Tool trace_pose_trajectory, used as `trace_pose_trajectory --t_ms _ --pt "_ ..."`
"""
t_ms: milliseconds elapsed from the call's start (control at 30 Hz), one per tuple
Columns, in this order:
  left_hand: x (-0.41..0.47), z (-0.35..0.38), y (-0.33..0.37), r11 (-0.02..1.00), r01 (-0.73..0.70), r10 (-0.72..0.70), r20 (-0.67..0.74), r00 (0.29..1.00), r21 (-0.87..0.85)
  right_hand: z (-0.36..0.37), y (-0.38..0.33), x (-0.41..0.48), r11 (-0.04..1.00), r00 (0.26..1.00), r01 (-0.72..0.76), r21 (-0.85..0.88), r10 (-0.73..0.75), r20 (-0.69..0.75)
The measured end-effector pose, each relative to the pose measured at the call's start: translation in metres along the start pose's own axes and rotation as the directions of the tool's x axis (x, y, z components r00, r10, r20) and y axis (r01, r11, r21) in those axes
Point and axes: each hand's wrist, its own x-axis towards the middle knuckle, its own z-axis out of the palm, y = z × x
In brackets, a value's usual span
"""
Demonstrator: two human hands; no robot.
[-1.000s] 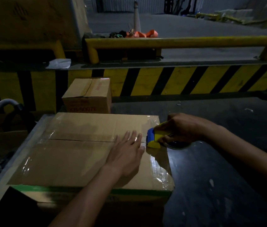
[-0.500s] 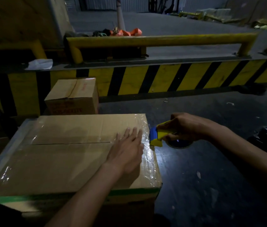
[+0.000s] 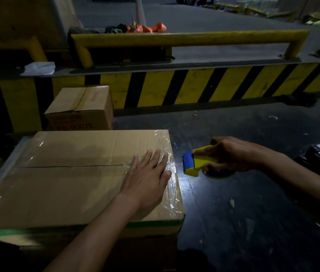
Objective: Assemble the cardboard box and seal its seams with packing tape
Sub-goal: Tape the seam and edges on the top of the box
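left fingers (image 3: 156, 160): stretched out flat and together, pressing on the top of the cardboard box, gripping nothing; tips lie on the shiny tape near the right edge
left hand (image 3: 147, 179): palm down on the box top, just on the near side of the centre seam, forearm coming in from the lower middle of the view
right fingers (image 3: 204, 153): curled tight around the tape dispenser
right hand (image 3: 231, 154): off the box, just beside its right edge, above the dark floor, grasping the dispenser from behind
tape dispenser (image 3: 198, 163): yellow body with a blue front part facing the box; apart from the box, a small gap between them; a dark roll shows below the hand
cardboard box (image 3: 72, 183): closed, in the left foreground, its two top flaps meeting at a dark seam that runs left to right; a green stripe runs along the near top edge
packing tape (image 3: 171, 185): clear and glossy, wrinkled along the right edge of the top; more sheen along the left edge and over the seam
what the box stands on: cannot tell, its base is hidden
smaller box (image 3: 80, 108): closed brown carton behind the big one, near the striped wall
striped wall (image 3: 204, 85): yellow and black diagonal bands, with a yellow rail (image 3: 184, 37) above it
floor (image 3: 253, 213): dark, scuffed, glossy in patches
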Motion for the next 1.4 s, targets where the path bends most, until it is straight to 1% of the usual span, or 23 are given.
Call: trace_pose_trajectory --t_ms 167,333,467,567,667,733,767,833,867,900,1000,1067,1167,1300,1400 --pt "0.0 0.002 0.002 1.0 -0.012 0.012 0.008 1.0 0.015 0.011 -0.005 0.013 1.0 1.0 0.03 0.002 -0.03 0.006" --pt "0.002 0.006 0.0 1.0 -0.003 0.003 0.003 1.0 0.012 0.017 -0.004 0.02 0.998 0.999 -0.018 0.054 0.016 0.045" --pt "0.001 0.007 0.0 1.0 -0.006 0.006 0.003 1.0 0.0 0.011 -0.008 0.028 0.994 0.994 -0.052 0.101 0.042 0.102" --pt "0.0 0.005 0.001 1.0 -0.006 0.006 0.01 1.0 -0.01 0.003 -0.012 0.041 0.98 0.978 -0.071 0.184 0.033 0.206" --pt "-0.001 0.005 0.001 1.0 -0.003 0.003 0.002 1.0 -0.02 -0.006 -0.018 0.049 0.976 0.962 -0.122 0.182 0.071 0.264" --pt "-0.001 0.005 0.001 1.0 -0.008 0.008 -0.003 1.0 -0.02 -0.009 -0.019 0.05 0.98 0.966 -0.13 0.153 0.091 0.244" --pt "-0.001 0.005 0.001 1.0 -0.009 0.009 -0.004 1.0 -0.02 -0.009 -0.021 0.051 0.975 0.96 -0.152 0.162 0.107 0.257" --pt "-0.001 0.004 0.001 0.999 -0.008 0.008 -0.008 1.0 -0.031 0.007 -0.021 0.053 0.934 0.919 -0.27 0.236 0.177 0.351" --pt "-0.002 0.004 0.001 0.999 -0.01 0.009 -0.009 1.0 -0.034 0.02 -0.023 0.053 0.919 0.899 -0.306 0.249 0.193 0.393" --pt "-0.003 0.004 0.001 0.999 -0.01 0.009 -0.012 1.0 -0.035 0.036 -0.024 0.053 0.926 0.893 -0.303 0.226 0.194 0.405" --pt "-0.002 0.004 0.001 0.999 0.005 -0.006 -0.026 1.0 -0.039 0.064 -0.027 0.043 0.933 0.921 -0.284 0.22 0.202 0.332" --pt "-0.002 0.005 0.002 1.0 0.006 -0.006 -0.019 1.0 -0.025 0.073 -0.024 0.034 0.91 0.926 -0.324 0.259 0.249 0.282" --pt "-0.001 0.006 0.004 1.0 0.015 -0.016 -0.03 0.999 -0.016 0.084 -0.024 0.02 0.901 0.932 -0.345 0.264 0.294 0.213" --pt "-0.001 0.007 0.008 1.0 0.017 -0.017 -0.023 1.0 -0.008 0.087 -0.032 0.001 0.833 0.923 -0.381 0.402 0.365 0.117" --pt "0.0 0.005 0.009 0.999 0.022 -0.022 -0.013 1.0 -0.027 0.07 -0.045 -0.011 0.812 0.899 -0.377 0.447 0.437 -0.035"
